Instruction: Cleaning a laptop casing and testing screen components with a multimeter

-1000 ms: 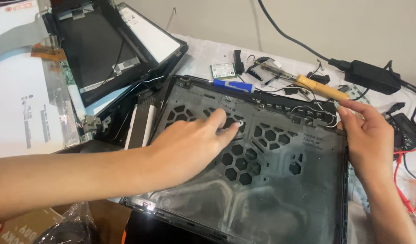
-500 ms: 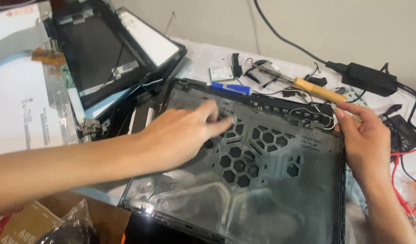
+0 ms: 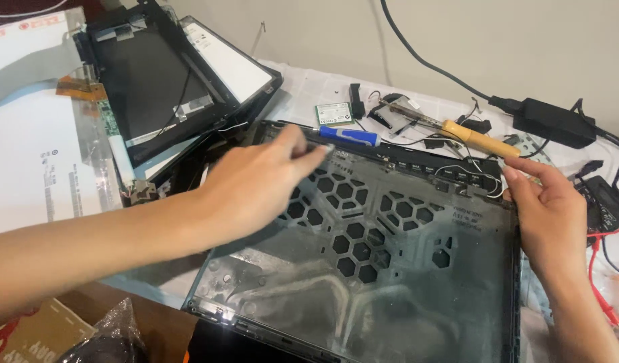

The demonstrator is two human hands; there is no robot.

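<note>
1. A dark grey plastic laptop chassis panel with honeycomb vent cut-outs is laid flat on the cluttered table, directly beneath both hands.
2. The panel's far right corner is steadied by the right hand; its fingers are curled loosely over the rim beside a bundle of thin white wires.
3. The left hand is held above the panel's far left part, fingers pinched forward; whether anything small is gripped there cannot be told, as the fingertips are blurred.
4. Just beyond the left fingertips, a blue-handled screwdriver is seen lying at the panel's far edge.
5. Further out past the grip, a yellow-handled soldering iron and a small green circuit card are laid on the cloth.
6. The disassembly is judged well advanced: a detached black screen assembly is set aside to the left, while the wires are still attached.
</note>
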